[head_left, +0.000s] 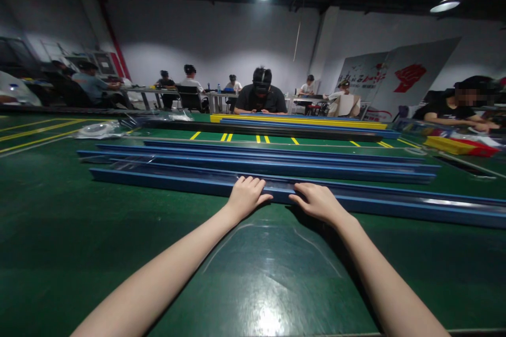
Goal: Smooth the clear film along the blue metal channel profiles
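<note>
Fingers (253, 181) on both hands, head view: my left hand (247, 197) and right hand (314, 199) have them hooked over the near blue rail (279, 195), thumbs toward its near face, so I read it as held. Rail lies across the green table (98, 253), nearest of the blue ones; other blue rails (300, 167) sit just beyond, black rail (276, 130) farther. Hands are close together, so I'd judge the long ends could swing; even pressure, both wrists moving together, no bump into the far rails. Hidden: fingertips inside the channel, so grip firmness can't be told. Rail's right end cut off. Faint curved lines near my forearms: film or scratches, can't tell.
</note>
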Available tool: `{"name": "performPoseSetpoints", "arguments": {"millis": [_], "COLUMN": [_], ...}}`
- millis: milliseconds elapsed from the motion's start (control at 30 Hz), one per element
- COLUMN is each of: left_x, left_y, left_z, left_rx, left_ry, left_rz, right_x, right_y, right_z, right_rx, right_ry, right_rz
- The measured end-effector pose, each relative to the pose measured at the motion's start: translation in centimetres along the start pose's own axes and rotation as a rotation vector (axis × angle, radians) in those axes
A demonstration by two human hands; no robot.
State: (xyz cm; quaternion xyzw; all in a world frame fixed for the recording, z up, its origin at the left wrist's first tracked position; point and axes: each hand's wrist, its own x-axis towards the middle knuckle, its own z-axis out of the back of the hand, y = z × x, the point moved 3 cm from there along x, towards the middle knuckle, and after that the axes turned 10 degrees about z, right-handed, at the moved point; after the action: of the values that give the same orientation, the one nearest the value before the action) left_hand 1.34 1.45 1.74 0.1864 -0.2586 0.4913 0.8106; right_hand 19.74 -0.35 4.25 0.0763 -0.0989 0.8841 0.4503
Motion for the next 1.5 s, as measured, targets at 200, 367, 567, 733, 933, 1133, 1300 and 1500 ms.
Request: {"name": "performPoseSetpoints", "arguments": {"millis": [200, 367, 567, 733, 933, 1133, 1300, 1500], "left_x": [0.0, -0.1, 0.0, 0.0, 0.1, 0.0, 0.0, 0.1], "left_y": [0.0, 0.1, 0.1, -0.1, -0.1, -0.1, -0.2, -0.2], "left_z": [0.0, 0.0, 0.0, -0.1, -0.2, -0.1, 0.0, 0.1], "left_rx": [0.024, 0.034, 0.041, 0.030, 0.017, 0.020, 0.024, 0.016], "left_ry": [0.002, 0.003, 0.002, -0.007, -0.007, -0.012, -0.007, -0.008], "left_rz": [-0.011, -0.014, -0.028, -0.059, -0.070, -0.070, -0.073, -0.077], "right_x": [1.0, 1.2, 0.7, -0.7, -1.3, -1.2, -1.2, -1.1], "right_y": [1.3, 1.2, 0.2, -1.6, -2.0, -1.9, -2.0, -2.0], "right_z": [-0.5, 0.1, 0.5, 0.8, 1.0, 1.0, 0.9, 0.8], "right_rx": [-0.064, -0.111, -0.121, -0.118, -0.105, -0.052, -0.020, 0.001], "right_ry": [-0.049, -0.036, 0.005, 0.073, 0.069, 0.005, -0.070, -0.094], "right_rz": [0.041, 0.049, 0.000, -0.068, -0.095, -0.087, -0.083, -0.101]}}
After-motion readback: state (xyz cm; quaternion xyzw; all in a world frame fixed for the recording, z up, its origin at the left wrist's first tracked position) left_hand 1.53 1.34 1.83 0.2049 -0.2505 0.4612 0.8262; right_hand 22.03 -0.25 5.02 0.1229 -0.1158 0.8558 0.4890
